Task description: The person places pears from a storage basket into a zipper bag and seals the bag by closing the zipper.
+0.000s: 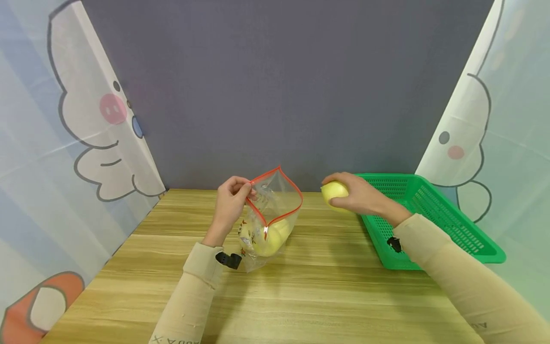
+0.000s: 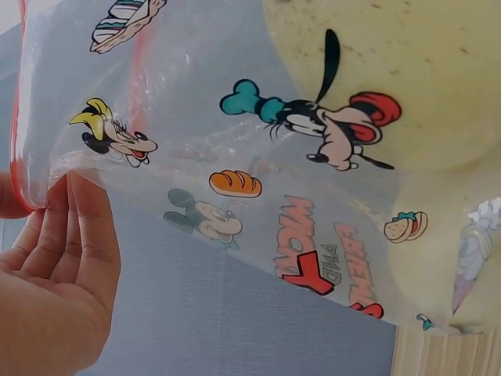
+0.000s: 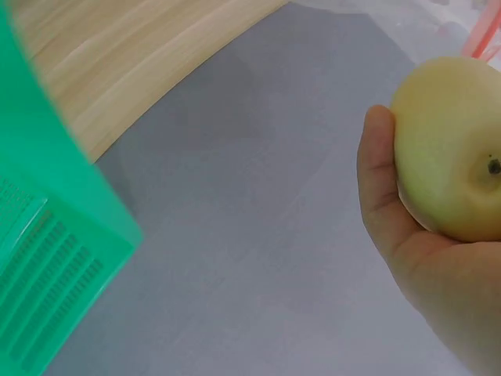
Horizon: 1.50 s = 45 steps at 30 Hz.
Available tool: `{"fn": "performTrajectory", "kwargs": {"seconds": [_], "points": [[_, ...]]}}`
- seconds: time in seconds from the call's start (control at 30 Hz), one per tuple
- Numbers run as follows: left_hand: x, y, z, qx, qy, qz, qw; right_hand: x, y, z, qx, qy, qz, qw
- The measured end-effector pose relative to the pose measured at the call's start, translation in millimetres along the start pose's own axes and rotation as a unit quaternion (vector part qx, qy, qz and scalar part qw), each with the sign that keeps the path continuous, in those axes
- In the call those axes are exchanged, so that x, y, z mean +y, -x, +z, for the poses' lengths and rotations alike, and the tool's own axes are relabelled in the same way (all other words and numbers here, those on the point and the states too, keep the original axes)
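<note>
My left hand [image 1: 229,203] pinches the rim of a clear zip bag [image 1: 285,203] with a red zip edge. The bag's mouth gapes, and several pale yellow pears [image 1: 277,239] rest in its lower part on the table. In the left wrist view, cartoon prints cover the bag [image 2: 235,188], and speckled fruit skin shows through it beyond the left hand [image 2: 70,274]. To the right of the bag and apart from it, my right hand [image 1: 363,193] grips a yellow pear [image 1: 334,192] above the table. In the right wrist view, this pear [image 3: 446,149] shows its dark-centred end.
A green plastic basket [image 1: 378,248] with slotted walls stands on the right of the wooden table [image 1: 301,296], partly behind my right forearm. A grey panel [image 1: 292,86] rises behind the table. Curtains with cartoon prints [image 1: 99,95] hang on both sides.
</note>
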<state>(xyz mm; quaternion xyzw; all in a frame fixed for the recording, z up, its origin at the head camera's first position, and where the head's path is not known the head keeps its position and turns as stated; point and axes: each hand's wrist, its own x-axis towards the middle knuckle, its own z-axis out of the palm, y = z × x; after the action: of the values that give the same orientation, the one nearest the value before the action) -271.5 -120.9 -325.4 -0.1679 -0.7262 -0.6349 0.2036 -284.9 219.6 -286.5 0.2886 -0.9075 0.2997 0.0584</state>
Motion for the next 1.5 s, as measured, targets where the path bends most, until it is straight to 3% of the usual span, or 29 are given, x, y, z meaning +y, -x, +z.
{"fn": "performTrajectory", "kwargs": {"seconds": [0.5,0.87,1.17,1.5], "points": [[0.9,0.7,1.0,0.000,0.001,-0.007,1.0000,-31.7,-8.8,17.5,0.067,-0.079,-0.056,0.9930],[0.8,1.1,0.4,0.000,0.005,0.001,1.0000,-54.2,-24.4,26.4,0.105,-0.122,-0.071,0.9844],[1.5,0.5,0.3,-0.001,0.002,0.001,1.0000,-63.9,-37.7,31.9,0.099,-0.138,-0.078,0.9824],[1.6,-0.7,1.1,0.001,-0.006,-0.005,1.0000,-71.5,-49.1,40.3,0.054,-0.148,-0.074,0.9847]]}}
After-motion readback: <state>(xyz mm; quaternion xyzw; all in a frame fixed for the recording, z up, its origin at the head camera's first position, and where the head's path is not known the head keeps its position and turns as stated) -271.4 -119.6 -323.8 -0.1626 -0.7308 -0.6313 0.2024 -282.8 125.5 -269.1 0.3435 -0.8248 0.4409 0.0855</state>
